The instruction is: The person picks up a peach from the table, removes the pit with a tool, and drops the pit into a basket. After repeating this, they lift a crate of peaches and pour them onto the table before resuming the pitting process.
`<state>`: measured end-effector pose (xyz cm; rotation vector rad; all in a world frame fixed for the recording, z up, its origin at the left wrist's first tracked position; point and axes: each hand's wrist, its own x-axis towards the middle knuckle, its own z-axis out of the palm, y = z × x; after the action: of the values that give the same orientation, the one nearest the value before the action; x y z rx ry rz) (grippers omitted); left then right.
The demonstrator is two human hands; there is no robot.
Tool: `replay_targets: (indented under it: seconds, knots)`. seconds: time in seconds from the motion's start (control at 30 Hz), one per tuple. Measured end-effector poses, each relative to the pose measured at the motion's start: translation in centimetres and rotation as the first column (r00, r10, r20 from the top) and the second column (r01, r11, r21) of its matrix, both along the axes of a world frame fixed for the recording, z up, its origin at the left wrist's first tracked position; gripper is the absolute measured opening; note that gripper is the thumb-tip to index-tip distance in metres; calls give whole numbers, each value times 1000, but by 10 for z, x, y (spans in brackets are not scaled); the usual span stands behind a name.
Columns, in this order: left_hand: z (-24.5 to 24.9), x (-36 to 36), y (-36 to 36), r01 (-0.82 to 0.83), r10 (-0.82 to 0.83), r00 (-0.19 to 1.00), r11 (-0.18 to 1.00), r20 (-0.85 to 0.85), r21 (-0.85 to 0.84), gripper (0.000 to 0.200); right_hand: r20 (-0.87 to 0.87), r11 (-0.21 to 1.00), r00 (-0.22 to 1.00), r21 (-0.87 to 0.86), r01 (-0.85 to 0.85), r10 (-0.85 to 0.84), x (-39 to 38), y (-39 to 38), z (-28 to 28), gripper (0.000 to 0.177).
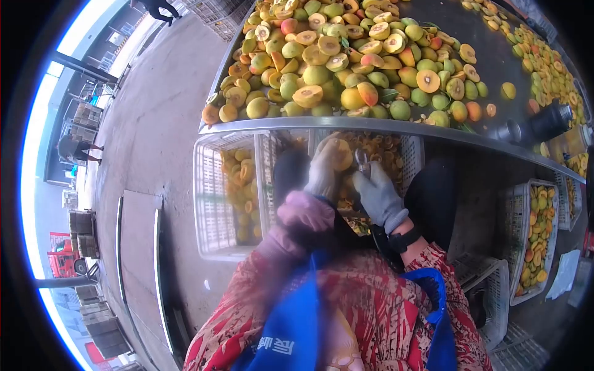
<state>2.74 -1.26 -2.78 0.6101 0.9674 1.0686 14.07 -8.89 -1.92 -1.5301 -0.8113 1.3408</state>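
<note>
My left hand [322, 176], in a pale glove, is closed around a yellow peach half [341, 156], just below the table's front edge. Close on its right, my right hand [378, 195], in a grey glove, grips a small metal pitting tool [361, 162] with a loop-like end pointing up toward the fruit. A small gap shows between tool and peach. Under both hands stands a crate of cut fruit [387, 145], partly hidden by my hands and legs. Above them, a heap of whole and halved peaches [334, 68] covers the metal table [433, 131].
A white crate [226, 252] with cut fruit stands at my left. Another fruit-filled crate [513, 272] is on the floor at right, by a grey crate [495, 309]. A dark bottle [547, 122] lies at the table edge. Two people are far off at left.
</note>
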Motion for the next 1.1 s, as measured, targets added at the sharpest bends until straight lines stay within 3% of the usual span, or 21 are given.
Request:
replay_targets:
  seconds: [0.07,0.13,0.3,0.53,0.63,0.67,0.7,0.73,0.8,0.83,0.9,0.93,1.0,1.03,1.1]
  knots:
    - [0,-3,-2,110,-65,943,986,326,-122,32,259,991,962,80,-109,85,-7,-2,-2,35]
    - [-12,-3,0,81,-35,948,988,317,-133,32,208,991,975,87,-99,79,-8,2,-6,33]
    - [-20,-4,2,-37,68,967,991,244,-129,29,415,972,896,96,-215,157,-13,7,-20,24]
    - [-30,-8,9,2,51,951,985,305,-171,31,382,981,924,171,-94,22,-28,12,-32,23]
    - [-39,-8,8,-42,83,978,976,189,-213,31,377,990,924,88,-110,69,-28,14,-36,25]
    - [-40,-4,3,-80,82,993,996,-81,25,32,391,985,910,47,-168,137,-26,14,-33,27]
    - [-40,-2,1,-47,137,932,964,-337,263,34,403,974,892,7,-227,205,-23,15,-30,29]
    - [-40,0,2,-45,135,930,965,-341,259,34,399,974,894,3,-226,206,-20,19,-28,29]
    - [-4,12,7,-210,178,961,967,-211,-141,38,318,945,890,-125,-303,328,-15,23,-26,33]
    - [-8,9,8,-209,177,961,968,-212,-139,38,318,946,891,-123,-301,325,-13,24,-29,33]
    - [-28,-5,8,40,-45,953,999,-299,-21,36,143,938,928,-40,-343,345,-11,24,-36,31]
    - [-41,-9,9,41,-46,953,999,-301,-21,36,141,939,928,-39,-342,344,-9,24,-34,31]
    - [-49,-11,11,104,-21,949,963,-316,248,34,-105,913,925,-153,-378,365,-4,24,-18,29]
    - [-53,-12,11,107,-23,947,963,-320,248,34,-108,914,925,-151,-376,363,-3,24,-18,29]
    - [-35,-9,6,260,114,743,859,-660,442,30,-88,899,904,-99,-426,419,0,21,-19,25]
